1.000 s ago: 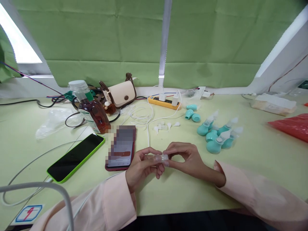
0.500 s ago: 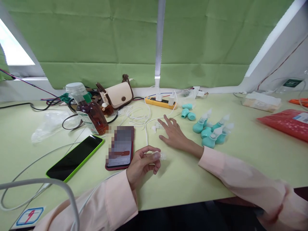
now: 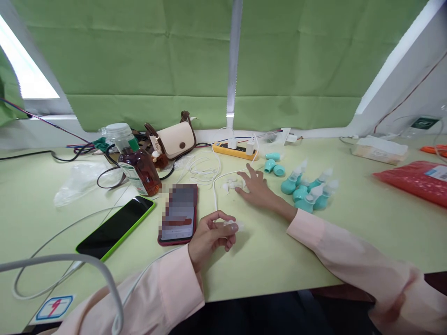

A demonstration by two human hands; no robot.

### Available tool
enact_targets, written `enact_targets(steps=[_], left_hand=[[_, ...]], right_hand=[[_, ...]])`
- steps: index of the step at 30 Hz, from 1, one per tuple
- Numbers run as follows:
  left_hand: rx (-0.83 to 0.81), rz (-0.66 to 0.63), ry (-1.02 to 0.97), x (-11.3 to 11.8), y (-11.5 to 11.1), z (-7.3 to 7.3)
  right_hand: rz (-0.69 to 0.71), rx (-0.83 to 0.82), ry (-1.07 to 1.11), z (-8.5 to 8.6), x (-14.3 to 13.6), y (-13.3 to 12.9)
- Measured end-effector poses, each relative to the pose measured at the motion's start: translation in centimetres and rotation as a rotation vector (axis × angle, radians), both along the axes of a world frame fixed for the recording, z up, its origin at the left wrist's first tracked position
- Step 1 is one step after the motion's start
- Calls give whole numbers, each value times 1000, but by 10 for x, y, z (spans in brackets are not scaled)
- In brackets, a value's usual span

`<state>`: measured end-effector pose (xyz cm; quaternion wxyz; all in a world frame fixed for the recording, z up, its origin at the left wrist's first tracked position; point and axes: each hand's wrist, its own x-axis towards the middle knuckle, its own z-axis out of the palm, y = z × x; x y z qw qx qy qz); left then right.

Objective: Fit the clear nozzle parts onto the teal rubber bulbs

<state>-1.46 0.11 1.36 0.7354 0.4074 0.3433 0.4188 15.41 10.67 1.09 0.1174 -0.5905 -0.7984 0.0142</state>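
Note:
My left hand pinches a small clear plastic piece between thumb and fingertips, above the table. Its exact shape is partly hidden by the fingers. Farther forward, my right hand reaches down with fingers spread, thumb and fingertips beside several small clear plastic pieces on the table. It holds nothing that I can see. Right of that hand stand several teal squeeze bulbs fitted with clear pointed nozzles. Bare teal bulbs lie behind it, near the power strip.
A yellow power strip and coiled white cable lie at the back. Leftward are a red-cased phone, a green-edged phone, a bottle and a cream handbag. A red packet lies far right.
My right hand has drawn its thumb in closer to the small clear pieces. The left hand keeps its pinch. The whole view has shifted slightly.

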Motion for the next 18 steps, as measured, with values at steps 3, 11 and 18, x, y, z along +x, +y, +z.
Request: enact_targets(steps=[3, 11, 18], left_hand=[[3, 19, 25, 0, 0, -1], [-52, 88, 50, 1, 1, -1], [-54, 83, 64, 1, 1, 1]], right_hand=[[-16, -52, -32, 0, 7, 6], [-29, -65, -51, -7, 14, 15], [-196, -9, -12, -8, 18, 22]])
